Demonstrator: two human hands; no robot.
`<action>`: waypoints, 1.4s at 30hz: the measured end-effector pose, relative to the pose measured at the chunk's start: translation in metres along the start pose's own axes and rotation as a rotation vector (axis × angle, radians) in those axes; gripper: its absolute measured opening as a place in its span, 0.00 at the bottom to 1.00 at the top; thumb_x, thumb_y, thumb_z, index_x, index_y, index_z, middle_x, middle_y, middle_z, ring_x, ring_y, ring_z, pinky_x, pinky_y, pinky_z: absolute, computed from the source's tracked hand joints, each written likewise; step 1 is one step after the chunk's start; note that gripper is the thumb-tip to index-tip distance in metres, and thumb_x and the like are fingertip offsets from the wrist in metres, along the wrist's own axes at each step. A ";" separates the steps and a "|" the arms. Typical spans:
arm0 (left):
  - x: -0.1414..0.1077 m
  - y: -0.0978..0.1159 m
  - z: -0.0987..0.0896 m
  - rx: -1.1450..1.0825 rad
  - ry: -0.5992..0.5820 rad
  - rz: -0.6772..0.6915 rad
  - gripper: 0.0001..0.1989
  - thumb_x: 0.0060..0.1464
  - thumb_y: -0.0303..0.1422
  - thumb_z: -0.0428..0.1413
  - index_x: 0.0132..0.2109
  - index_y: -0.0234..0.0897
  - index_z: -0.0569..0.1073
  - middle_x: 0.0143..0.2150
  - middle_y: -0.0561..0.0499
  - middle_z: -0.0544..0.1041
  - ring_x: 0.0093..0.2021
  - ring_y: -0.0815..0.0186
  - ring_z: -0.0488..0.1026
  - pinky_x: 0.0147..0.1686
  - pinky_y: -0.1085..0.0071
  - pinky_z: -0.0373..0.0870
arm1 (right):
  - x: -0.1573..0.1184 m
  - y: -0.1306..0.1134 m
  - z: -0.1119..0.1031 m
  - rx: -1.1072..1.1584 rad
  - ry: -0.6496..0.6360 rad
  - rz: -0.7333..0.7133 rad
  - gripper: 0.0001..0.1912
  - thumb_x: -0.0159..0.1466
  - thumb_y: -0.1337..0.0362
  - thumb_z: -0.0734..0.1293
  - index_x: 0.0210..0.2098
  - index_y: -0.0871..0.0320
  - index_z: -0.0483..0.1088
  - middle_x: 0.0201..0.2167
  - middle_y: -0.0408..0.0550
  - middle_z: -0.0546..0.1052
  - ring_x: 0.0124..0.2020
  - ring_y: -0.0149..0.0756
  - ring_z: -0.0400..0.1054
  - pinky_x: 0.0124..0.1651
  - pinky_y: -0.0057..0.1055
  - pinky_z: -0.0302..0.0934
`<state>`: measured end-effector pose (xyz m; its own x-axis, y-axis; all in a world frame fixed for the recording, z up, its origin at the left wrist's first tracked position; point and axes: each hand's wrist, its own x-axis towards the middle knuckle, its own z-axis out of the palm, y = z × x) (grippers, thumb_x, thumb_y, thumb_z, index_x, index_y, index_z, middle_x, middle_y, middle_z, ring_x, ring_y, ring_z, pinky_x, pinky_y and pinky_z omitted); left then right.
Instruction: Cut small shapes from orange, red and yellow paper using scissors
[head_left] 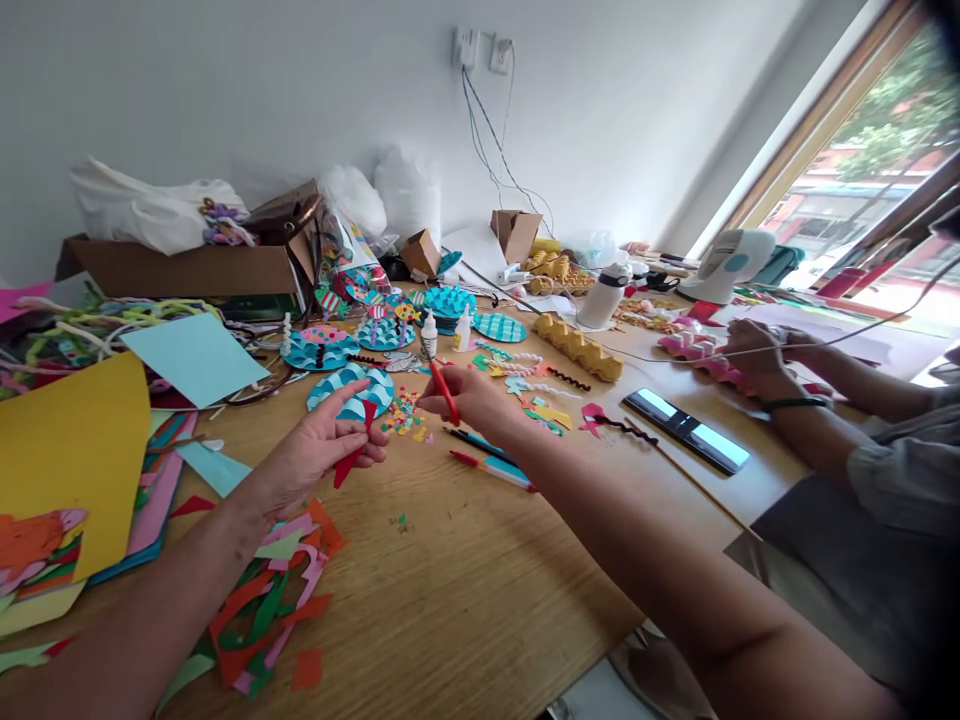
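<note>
My left hand (311,450) pinches a small piece of red paper (346,468) between thumb and fingers, with the index finger stretched out. To its right, my right hand (474,400) is closed around red-handled scissors (444,388); their blades point away from me, and part of the handle is hidden by the fingers. The scissors and the red paper are apart. Just beyond my hands lie a blue wavy-patterned disc (351,392) and a scatter of small coloured paper dots (407,415). Two white glue bottles (463,330) stand behind the scissors.
Paper scraps (281,600) lie by my left forearm, near yellow paper (82,450). Markers (487,468) lie below my right hand. Farther right are a phone (686,430), a yellow egg-carton strip (577,348), a white bottle (602,297) and another person's hands (757,350).
</note>
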<state>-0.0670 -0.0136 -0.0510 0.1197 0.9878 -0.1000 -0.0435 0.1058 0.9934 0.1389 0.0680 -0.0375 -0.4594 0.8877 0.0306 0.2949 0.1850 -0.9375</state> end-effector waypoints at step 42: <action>-0.006 0.022 -0.017 0.536 0.044 -0.035 0.27 0.37 0.32 0.55 0.49 0.39 0.74 0.25 0.55 0.74 0.19 0.67 0.69 0.20 0.72 0.65 | -0.108 -0.027 0.015 -0.941 -0.230 -0.068 0.12 0.64 0.67 0.59 0.35 0.58 0.74 0.38 0.56 0.77 0.36 0.43 0.72 0.34 0.35 0.60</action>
<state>-0.0859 -0.0151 -0.0295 0.0698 0.9898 -0.1241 0.4738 0.0765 0.8773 0.1680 -0.0395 -0.0210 -0.6231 0.7772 -0.0878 0.7655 0.5829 -0.2726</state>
